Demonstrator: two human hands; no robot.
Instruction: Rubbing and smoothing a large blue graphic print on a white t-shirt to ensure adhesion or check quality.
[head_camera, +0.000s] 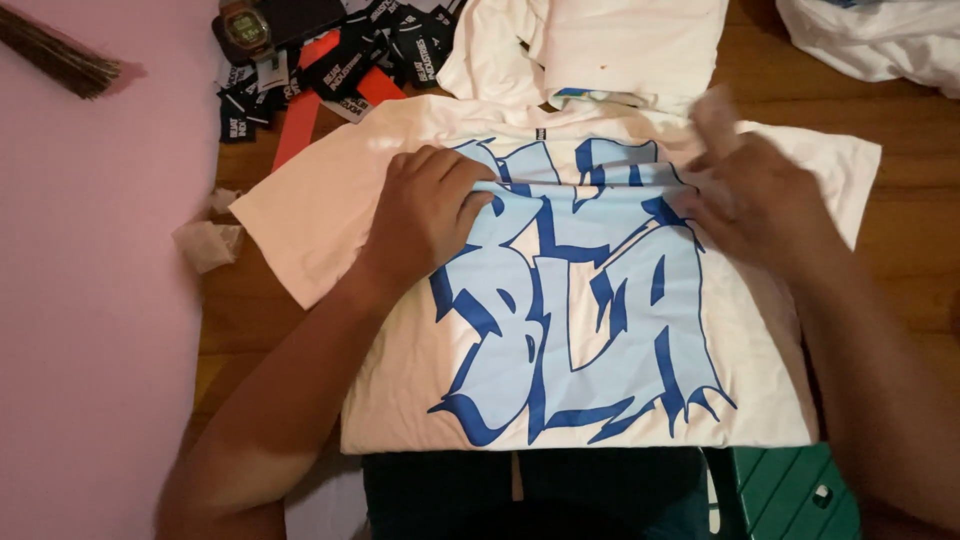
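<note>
A white T-shirt (330, 205) with a large blue graffiti print lies flat in front of me, print side up, its sleeves spread left and right. My left hand (425, 210) rests on the upper left of the print, fingers pinching a fold of the cloth. At the upper right of the print my right hand (745, 195) also grips the fabric; it is blurred. Between the two hands the cloth is gathered into a horizontal crease.
More white garments (600, 45) are piled behind the shirt, another (880, 40) at top right. Black labels (370, 55), a wristwatch (245, 25) and orange strips (300, 115) lie at top left. Pink surface (90, 300) on the left, a crumpled paper scrap (207, 243), green object (790, 495) at bottom right.
</note>
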